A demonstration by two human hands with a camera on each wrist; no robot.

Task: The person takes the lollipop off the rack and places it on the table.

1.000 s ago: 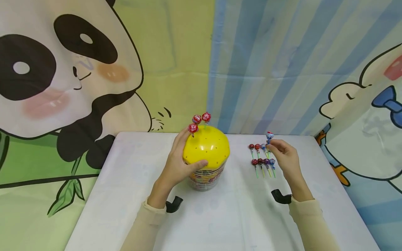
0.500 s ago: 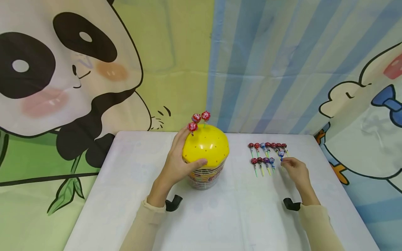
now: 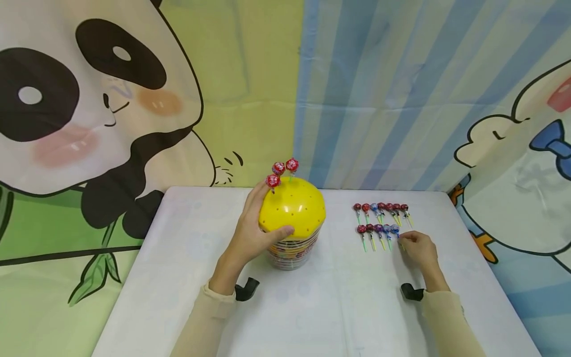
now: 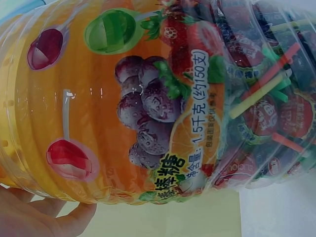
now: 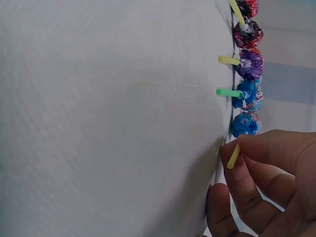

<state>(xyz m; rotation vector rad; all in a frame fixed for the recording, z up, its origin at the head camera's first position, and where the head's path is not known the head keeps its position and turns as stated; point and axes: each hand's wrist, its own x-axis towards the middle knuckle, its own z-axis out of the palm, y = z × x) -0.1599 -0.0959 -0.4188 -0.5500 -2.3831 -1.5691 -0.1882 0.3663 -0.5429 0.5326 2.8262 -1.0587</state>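
Note:
My left hand [image 3: 250, 230] grips the yellow domed lid [image 3: 296, 208] of a clear ribbed jar [image 3: 290, 258], thumb across its front. Several small holes dot the lid, and three red-wrapped lollipops [image 3: 278, 169] stand upright at its far left. In the left wrist view, the jar's fruit label [image 4: 148, 113] faces me and loose lollipops [image 4: 261, 113] show through the wall. At the right end of the nearer row, my right hand [image 3: 420, 249] pinches the yellow stick [image 5: 233, 156] of a blue-wrapped lollipop [image 5: 245, 124] between thumb and finger.
Two rows of lollipops lie on the white table [image 3: 339, 297] right of the jar; the farther row [image 3: 389, 206] has mostly dark red wrappers. A printed cloth [image 3: 370, 99] hangs behind the table's back edge.
The right hand, earlier holding the blue-wrapped lollipop up over the farther row, has lowered it toward me, to the right end of the nearer row. The left hand keeps its hold.

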